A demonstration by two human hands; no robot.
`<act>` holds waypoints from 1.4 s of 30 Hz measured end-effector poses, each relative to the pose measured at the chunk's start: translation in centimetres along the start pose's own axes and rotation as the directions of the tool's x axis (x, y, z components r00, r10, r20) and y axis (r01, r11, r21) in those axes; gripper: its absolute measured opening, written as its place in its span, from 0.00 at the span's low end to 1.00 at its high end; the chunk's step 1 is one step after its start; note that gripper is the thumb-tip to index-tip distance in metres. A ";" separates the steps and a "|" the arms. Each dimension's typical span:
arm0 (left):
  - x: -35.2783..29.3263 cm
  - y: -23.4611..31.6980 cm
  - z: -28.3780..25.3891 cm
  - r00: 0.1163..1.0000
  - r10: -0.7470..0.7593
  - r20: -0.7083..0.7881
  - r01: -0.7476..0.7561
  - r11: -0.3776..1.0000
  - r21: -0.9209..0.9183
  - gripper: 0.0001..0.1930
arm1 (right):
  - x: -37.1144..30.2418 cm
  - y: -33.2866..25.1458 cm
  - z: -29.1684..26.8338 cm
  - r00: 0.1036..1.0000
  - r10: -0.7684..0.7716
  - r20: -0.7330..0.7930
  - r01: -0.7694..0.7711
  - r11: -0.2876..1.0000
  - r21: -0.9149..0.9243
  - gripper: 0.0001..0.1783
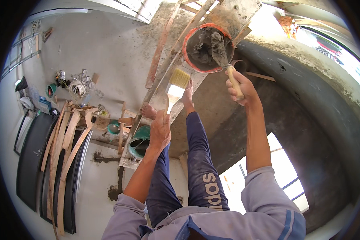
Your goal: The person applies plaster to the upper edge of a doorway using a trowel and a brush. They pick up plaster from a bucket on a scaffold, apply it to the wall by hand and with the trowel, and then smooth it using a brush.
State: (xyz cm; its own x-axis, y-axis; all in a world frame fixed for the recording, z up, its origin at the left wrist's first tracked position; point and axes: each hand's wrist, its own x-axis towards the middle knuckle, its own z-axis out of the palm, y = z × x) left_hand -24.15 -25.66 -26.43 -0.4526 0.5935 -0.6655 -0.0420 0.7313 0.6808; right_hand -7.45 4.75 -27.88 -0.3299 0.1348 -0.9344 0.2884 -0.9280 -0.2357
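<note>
The mortar bucket (185, 50) is ringed in orange-red, and its mortar (202, 49) is coloured dark grey. The trowel (236, 84) is fitted with a pale yellow handle, its blade coated grey. The flat paintbrush (179, 78) is tipped with straw-yellow bristles above a whitish ferrule. The navy trousers (198, 152) are marked with pale lettering; the lavender-grey shirt (240, 224) is banded in blue. The planks (71, 126) are toned tan.

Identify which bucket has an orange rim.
The bucket of grey mix, over or in which the right hand holds a trowel; the buckets farther left are green instead.
</note>
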 end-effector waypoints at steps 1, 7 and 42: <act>-0.3 -0.8 0.1 1.000 0.009 -0.022 -0.009 1.000 -0.013 0.12 | 1.4 0.0 0.6 0.997 0.007 -0.077 -0.016 0.993 -0.121 0.20; -1.0 -1.4 -0.5 0.998 0.050 -0.048 -0.049 0.999 0.009 0.13 | 9.5 3.0 -3.5 0.945 -0.279 -0.174 -0.011 0.500 -0.866 0.20; -5.4 -5.7 0.8 0.990 0.085 -0.110 -0.081 0.996 0.041 0.20 | 3.4 6.0 -2.2 0.731 -0.682 0.018 -0.078 -0.110 -0.991 0.17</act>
State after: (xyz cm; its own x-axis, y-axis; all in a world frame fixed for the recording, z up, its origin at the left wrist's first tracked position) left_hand -20.79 -32.80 -26.99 -0.5494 0.6130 -0.5677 0.0317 0.6943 0.7190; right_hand -4.92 0.44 -33.04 -0.4542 0.7252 -0.5175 0.8847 0.4357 -0.1659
